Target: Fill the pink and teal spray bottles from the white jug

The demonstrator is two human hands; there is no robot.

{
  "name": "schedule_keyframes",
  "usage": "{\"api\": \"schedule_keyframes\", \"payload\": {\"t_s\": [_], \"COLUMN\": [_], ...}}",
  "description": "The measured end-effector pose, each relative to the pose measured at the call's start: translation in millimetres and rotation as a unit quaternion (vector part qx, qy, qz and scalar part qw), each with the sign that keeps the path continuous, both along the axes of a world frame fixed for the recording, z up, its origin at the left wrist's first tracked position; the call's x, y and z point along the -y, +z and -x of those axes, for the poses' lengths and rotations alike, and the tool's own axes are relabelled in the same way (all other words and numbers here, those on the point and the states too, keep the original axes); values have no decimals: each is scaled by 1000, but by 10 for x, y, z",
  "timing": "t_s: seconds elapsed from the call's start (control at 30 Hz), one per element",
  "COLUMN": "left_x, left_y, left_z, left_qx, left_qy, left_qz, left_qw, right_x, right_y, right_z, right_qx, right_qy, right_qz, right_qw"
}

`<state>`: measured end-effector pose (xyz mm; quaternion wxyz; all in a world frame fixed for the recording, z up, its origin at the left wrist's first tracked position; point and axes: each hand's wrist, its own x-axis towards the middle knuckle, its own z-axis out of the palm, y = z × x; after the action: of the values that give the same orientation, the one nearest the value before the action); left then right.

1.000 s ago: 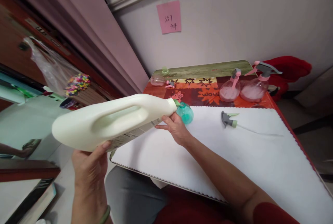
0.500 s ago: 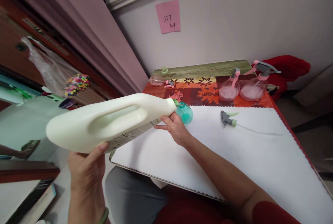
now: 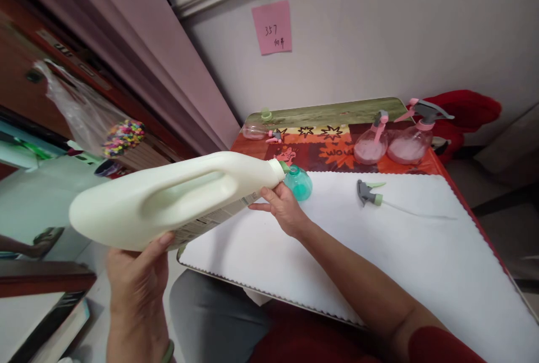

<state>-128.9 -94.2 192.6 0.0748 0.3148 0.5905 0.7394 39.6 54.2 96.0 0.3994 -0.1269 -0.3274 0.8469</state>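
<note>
A big cream-white jug (image 3: 177,194) with a moulded handle lies almost on its side in the air, its mouth pressed against the neck of a small teal bottle (image 3: 300,182) standing on the white cloth (image 3: 379,250). My left hand (image 3: 137,276) grips the jug's base from below. My right hand (image 3: 281,208) is closed around the teal bottle's near side, under the jug's neck. A loose grey-green spray head (image 3: 369,193) with a long tube lies on the cloth to the right.
Two pink spray bottles (image 3: 398,137) stand at the table's back right, a clear bottle (image 3: 255,130) lies at the back left. A pink note (image 3: 272,27) hangs on the wall. A red cushion (image 3: 467,110) sits beyond the table; a plastic bag (image 3: 90,113) hangs left.
The jug's base has swung a little further left and down with my left hand. My right hand and the teal bottle have stayed put.
</note>
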Motion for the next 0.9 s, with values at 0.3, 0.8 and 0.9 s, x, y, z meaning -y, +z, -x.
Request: {"api": "schedule_keyframes", "payload": {"t_s": [0.3, 0.8, 0.9], "left_x": [29, 93, 89], "left_y": [11, 87, 107], "left_z": [-28, -81, -100], "left_qx": [-1, -23, -24], "left_qy": [12, 12, 18], "left_qz": [7, 17, 20], "left_qw": [1000, 1000, 999], "right_x": [6, 50, 58], "right_y": [20, 58, 61], "right_z": [-3, -3, 0], "right_qx": [6, 13, 5], "right_qy": [5, 13, 17], "right_qz": [4, 16, 16], "right_qw": [1000, 1000, 1000]}}
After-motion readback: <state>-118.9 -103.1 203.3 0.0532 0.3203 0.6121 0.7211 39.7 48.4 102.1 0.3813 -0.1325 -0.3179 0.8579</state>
